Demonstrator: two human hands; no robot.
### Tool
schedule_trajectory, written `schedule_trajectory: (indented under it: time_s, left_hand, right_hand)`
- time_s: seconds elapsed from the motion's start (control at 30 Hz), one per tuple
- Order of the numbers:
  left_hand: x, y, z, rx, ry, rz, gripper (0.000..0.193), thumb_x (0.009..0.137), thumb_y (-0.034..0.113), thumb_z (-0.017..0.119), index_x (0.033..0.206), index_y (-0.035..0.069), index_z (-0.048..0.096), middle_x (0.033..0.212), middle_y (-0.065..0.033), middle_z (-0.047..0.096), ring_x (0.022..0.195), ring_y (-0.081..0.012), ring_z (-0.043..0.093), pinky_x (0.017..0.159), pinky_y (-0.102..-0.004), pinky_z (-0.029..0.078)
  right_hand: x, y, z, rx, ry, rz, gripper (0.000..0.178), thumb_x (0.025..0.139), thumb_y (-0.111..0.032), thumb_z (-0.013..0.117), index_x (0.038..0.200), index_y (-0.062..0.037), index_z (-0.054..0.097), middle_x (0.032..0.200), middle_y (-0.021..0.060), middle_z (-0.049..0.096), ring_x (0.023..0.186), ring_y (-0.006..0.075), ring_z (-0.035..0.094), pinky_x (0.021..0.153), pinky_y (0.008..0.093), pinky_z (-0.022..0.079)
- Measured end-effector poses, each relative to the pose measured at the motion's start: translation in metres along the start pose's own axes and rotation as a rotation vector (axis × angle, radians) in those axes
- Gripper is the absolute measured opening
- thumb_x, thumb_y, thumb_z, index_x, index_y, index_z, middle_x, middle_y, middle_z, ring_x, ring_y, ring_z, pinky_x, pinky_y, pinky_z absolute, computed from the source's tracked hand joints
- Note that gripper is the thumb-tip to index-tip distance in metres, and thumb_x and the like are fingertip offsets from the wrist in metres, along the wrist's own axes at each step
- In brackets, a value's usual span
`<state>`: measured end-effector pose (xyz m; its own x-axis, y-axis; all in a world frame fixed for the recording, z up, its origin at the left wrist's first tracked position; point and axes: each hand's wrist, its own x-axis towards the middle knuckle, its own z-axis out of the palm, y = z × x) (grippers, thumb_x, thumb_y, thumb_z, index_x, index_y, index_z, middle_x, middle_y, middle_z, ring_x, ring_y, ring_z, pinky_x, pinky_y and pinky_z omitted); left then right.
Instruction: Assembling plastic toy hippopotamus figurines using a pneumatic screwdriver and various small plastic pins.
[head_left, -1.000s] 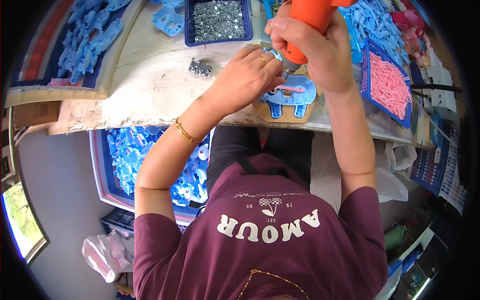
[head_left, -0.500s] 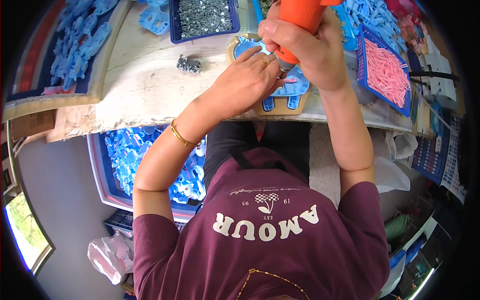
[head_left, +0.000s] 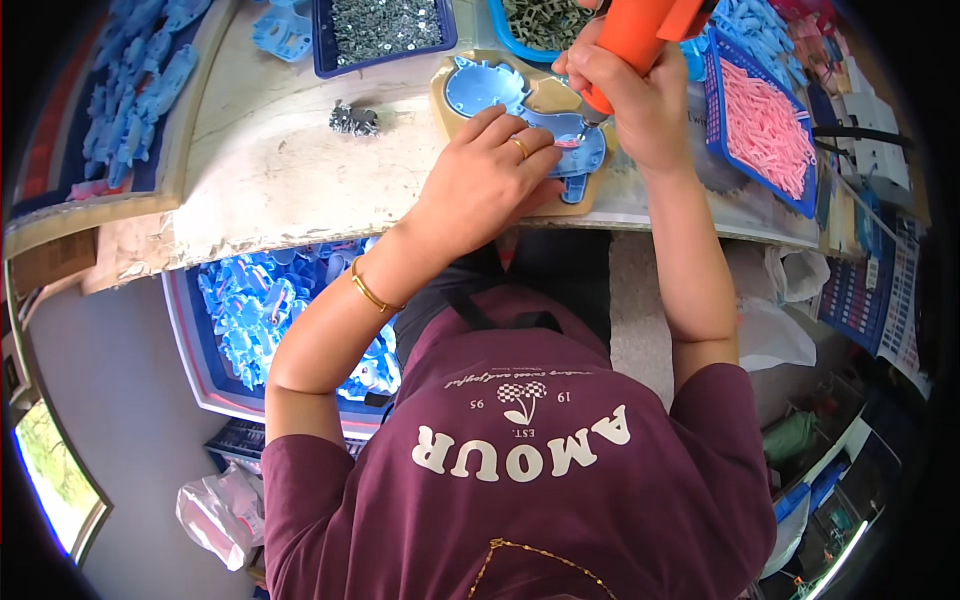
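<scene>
My right hand grips an orange electric screwdriver, tilted so its metal tip is over the right end of a blue plastic toy shell. The hollow side of the shell faces up, and it sits in a tan fixture block near the bench edge. A small pink piece lies inside the shell's right part. With fingers stretched out, my left hand rests on the shell's near side and hides part of it. I cannot make out a screw beneath the tip.
Left of the fixture is a small pile of screws. Behind are a blue bin of metal parts and a basin of metal clips. A blue basket of pink sticks stands right; a crate of blue shells sits below the bench.
The screwdriver has moved from near the pink piece to the shell's right end. My left hand has drawn back from the tip, uncovering more of the shell. The whole view has shifted slightly.
</scene>
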<state>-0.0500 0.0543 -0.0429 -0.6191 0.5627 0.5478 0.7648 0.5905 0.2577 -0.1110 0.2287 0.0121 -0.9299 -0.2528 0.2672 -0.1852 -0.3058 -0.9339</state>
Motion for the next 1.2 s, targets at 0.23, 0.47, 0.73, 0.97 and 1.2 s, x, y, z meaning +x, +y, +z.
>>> schedule_trajectory:
  time_s: [0.23, 0.47, 0.73, 0.97, 1.2]
  left_hand:
    - [-0.003, 0.0, 0.007, 0.015, -0.063, -0.046, 0.024, 0.081, 0.023, 0.073, 0.099, 0.008, 0.068, 0.101, -0.0035, 0.065, 0.099, -0.0234, 0.061, 0.101, -0.0386, 0.046]
    - [-0.005, 0.0, 0.009, 0.029, -0.046, -0.05, 0.021, 0.082, 0.022, 0.071, 0.098, 0.007, 0.069, 0.101, -0.0034, 0.065, 0.099, -0.0232, 0.062, 0.101, -0.0378, 0.046]
    - [-0.003, 0.002, 0.01, 0.029, -0.031, -0.053, 0.02, 0.082, 0.02, 0.07, 0.098, 0.008, 0.069, 0.099, -0.0025, 0.064, 0.095, -0.0215, 0.06, 0.096, -0.0351, 0.048]
    - [-0.005, 0.003, 0.013, 0.033, -0.004, -0.074, 0.021, 0.082, 0.018, 0.069, 0.1, 0.008, 0.068, 0.098, -0.0019, 0.064, 0.093, -0.0214, 0.06, 0.092, -0.0342, 0.05]
    - [-0.012, 0.008, 0.003, -0.01, 0.024, -0.092, 0.029, 0.084, 0.02, 0.071, 0.11, 0.009, 0.068, 0.11, -0.0032, 0.067, 0.105, -0.0226, 0.062, 0.103, -0.0391, 0.047]
  right_hand:
    - [-0.003, 0.008, -0.004, -0.075, 0.062, -0.006, 0.041, 0.088, -0.001, 0.067, 0.124, 0.0025, 0.048, 0.074, 0.0022, 0.058, 0.054, 0.0066, 0.051, 0.051, 0.0215, 0.04]
    - [-0.004, 0.004, 0.0, -0.031, 0.068, -0.006, 0.04, 0.088, -0.001, 0.068, 0.123, 0.0018, 0.049, 0.074, 0.0018, 0.059, 0.054, 0.0063, 0.052, 0.05, 0.0209, 0.04]
    - [0.02, 0.072, -0.024, 0.473, -0.285, -0.568, 0.039, 0.087, -0.001, 0.067, 0.122, 0.0009, 0.049, 0.077, 0.0032, 0.061, 0.06, 0.0084, 0.057, 0.057, 0.0231, 0.046]
    - [-0.008, 0.023, -0.01, -0.097, 0.075, -0.077, 0.04, 0.087, -0.001, 0.068, 0.122, 0.001, 0.05, 0.081, 0.0035, 0.063, 0.063, 0.0081, 0.058, 0.058, 0.0227, 0.046]
    - [0.01, -0.022, 0.023, -0.261, -0.112, 0.005, 0.046, 0.093, -0.008, 0.069, 0.131, 0.0027, 0.047, 0.086, 0.0006, 0.059, 0.074, 0.0091, 0.057, 0.067, 0.0251, 0.049]
